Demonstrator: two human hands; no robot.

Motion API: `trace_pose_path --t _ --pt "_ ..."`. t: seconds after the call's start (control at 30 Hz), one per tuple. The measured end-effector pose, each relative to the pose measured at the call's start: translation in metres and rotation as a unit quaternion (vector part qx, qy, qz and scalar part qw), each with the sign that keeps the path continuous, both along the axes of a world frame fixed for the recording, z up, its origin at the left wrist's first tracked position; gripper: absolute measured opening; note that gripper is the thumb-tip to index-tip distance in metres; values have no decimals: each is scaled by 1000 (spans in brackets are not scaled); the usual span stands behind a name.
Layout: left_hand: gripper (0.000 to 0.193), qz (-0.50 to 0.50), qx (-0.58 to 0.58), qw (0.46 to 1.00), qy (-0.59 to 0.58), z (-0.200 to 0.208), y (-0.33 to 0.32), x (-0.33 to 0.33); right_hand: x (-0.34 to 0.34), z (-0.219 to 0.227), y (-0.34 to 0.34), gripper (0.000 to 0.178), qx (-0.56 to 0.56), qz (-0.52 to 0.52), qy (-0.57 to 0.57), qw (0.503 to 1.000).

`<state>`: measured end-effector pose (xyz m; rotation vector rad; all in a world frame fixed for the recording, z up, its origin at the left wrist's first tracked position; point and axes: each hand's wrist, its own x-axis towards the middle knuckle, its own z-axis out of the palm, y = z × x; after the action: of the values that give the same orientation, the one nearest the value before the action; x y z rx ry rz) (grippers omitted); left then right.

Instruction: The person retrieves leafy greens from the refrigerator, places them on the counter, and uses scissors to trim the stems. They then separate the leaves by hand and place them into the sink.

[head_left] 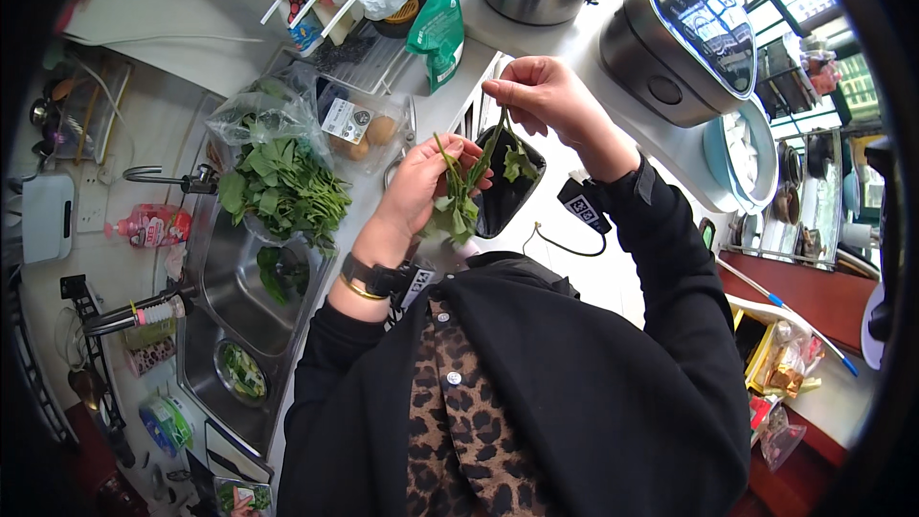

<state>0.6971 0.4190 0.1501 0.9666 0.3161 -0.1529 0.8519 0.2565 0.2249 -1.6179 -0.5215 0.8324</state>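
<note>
1. Fingers point(464, 147) of the left hand point(417, 179) clasp leafy greens point(458, 213) by the dark bin point(525, 201), forearm angling inward!
2. Farther right, the raised right hand point(548, 96), wrist bent, pinches a stem point(503, 122)!

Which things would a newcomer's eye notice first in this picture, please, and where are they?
First, probably the left hand and right hand near the middle, holding leafy stems above a dark container. Then the big heap of greens at the upper end of the metal sink, to the left. The bright green pouch at the top centre also stands out.
</note>
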Motion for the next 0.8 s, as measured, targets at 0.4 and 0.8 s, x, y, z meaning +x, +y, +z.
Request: trace_pose_path --t 0.4,0.8 --pt "20 117 -235 965 -10 -35 12 -8 5 -32 7 31 15 25 -40 999" --pt "22 61 25 998 -11 19 26 -22 9 3 -1 14 69 67 -78 992"
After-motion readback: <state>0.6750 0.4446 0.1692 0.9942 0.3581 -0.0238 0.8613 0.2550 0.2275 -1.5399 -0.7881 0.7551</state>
